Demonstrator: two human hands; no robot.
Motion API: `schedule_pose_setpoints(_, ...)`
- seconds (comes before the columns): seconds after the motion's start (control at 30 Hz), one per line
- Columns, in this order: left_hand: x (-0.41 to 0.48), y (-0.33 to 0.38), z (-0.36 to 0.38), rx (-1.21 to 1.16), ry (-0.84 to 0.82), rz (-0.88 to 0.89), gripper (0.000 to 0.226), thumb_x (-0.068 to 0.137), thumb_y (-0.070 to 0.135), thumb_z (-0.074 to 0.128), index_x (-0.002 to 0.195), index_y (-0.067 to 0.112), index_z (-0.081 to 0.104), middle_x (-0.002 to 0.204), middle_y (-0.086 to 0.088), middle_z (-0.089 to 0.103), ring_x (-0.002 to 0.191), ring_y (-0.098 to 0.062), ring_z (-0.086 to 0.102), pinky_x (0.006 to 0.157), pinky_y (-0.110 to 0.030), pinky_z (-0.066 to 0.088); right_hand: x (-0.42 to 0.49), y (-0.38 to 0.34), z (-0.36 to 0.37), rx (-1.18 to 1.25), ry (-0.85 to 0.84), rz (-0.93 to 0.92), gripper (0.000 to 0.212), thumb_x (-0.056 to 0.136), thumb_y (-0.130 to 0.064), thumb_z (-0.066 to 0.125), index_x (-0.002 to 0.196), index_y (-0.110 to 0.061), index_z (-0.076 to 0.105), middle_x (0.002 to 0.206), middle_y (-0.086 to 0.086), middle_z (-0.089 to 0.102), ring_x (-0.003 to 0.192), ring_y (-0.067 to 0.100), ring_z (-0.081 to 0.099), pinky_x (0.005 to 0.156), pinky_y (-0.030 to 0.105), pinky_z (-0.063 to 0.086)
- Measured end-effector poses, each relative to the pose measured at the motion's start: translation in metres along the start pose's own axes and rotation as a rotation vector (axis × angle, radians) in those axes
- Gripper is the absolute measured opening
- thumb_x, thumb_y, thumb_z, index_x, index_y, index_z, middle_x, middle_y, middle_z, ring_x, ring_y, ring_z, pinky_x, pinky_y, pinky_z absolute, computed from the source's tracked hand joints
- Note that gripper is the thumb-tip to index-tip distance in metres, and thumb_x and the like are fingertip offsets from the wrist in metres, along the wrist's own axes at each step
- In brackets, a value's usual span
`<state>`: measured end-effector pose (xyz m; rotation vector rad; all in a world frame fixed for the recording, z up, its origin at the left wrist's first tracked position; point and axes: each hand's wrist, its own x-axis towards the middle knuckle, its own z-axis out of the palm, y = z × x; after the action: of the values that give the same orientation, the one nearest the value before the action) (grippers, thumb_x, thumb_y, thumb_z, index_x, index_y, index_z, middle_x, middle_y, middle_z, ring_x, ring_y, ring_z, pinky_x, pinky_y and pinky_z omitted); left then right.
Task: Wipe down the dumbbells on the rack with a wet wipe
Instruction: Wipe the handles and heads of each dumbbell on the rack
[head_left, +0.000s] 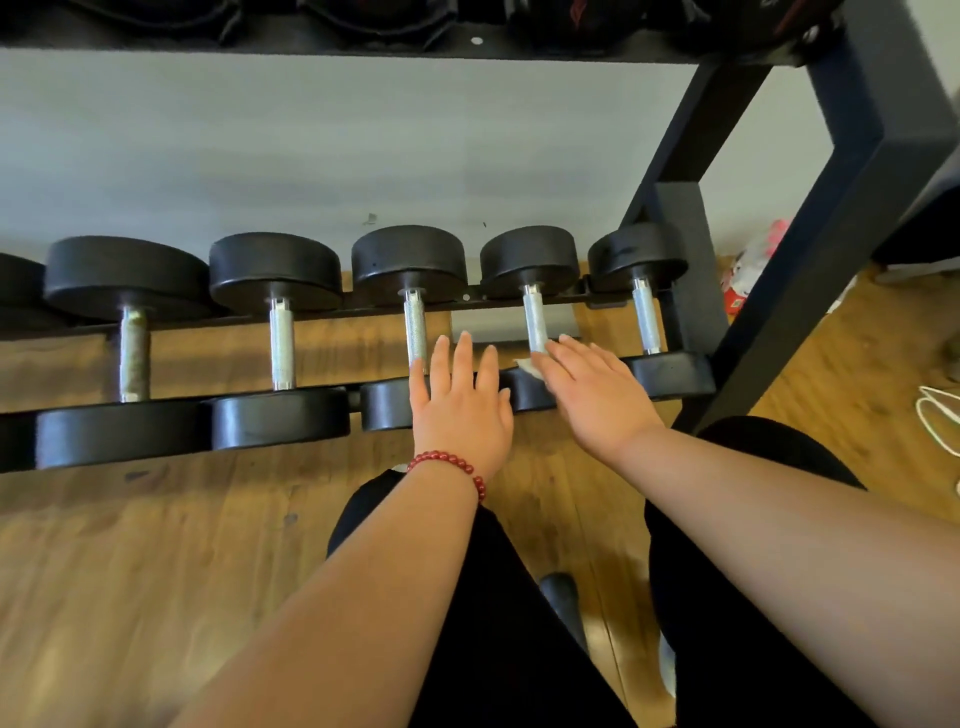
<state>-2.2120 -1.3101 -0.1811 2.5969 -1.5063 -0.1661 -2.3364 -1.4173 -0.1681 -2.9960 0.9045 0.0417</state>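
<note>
The black steel rack (852, 171) carries its lower row of dumbbells (275, 270) crosswise on two rails above the wooden floor (156, 571). Every knurled handle therefore runs toward you, and each near head sits within easy reach of your arms. Your left hand (460, 405) lies flat on the near head of the third dumbbell (384, 410), fingers straight and spread and gripping nothing, apparently to brace you and steady the row. Your right hand (597, 395) is likewise flat, fingers extended and not curled. It presses down on the near head of the fourth dumbbell (524, 397), just below where the handle meets it, which puts the whole palm behind the cloth. The wet wipe (530, 366) is pinned under those fingers against the black head, with only a white corner showing at the fingertips. The heads further left look untouched by either hand, so most of the row probably remains to be done. A red bead bracelet (452, 465) circles your left wrist.
</note>
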Motion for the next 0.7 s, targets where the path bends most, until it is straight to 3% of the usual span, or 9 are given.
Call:
schedule_pose_setpoints(0.33, -0.010, -0.003, -0.012, -0.039, 0.050, -0.011, 0.055, 0.104, 0.042, 0.026, 0.154, 0.023, 0.014, 0.163, -0.005, 0.005, 0.150, -0.026, -0.002, 0.119, -0.048, -0.001, 0.000, -0.012, -0.004, -0.012, 0.027, 0.016, 0.055, 0.103, -0.012, 0.040, 0.154, -0.019, 0.021, 0.161, 0.005, 0.022, 0.150, 0.022, 0.012, 0.120, 0.036, 0.008)
schedule_pose_setpoints(0.7, 0.019, 0.025, 0.006, 0.002, -0.004, -0.017, 0.054, 0.103, 0.041, 0.026, 0.154, 0.024, 0.016, 0.163, -0.004, 0.007, 0.150, -0.026, 0.000, 0.121, -0.048, 0.002, 0.005, 0.033, 0.015, 0.051, 0.002, -0.001, 0.058, 0.101, -0.009, 0.044, 0.154, -0.019, 0.022, 0.161, 0.004, 0.021, 0.150, 0.021, 0.012, 0.120, 0.036, 0.010)
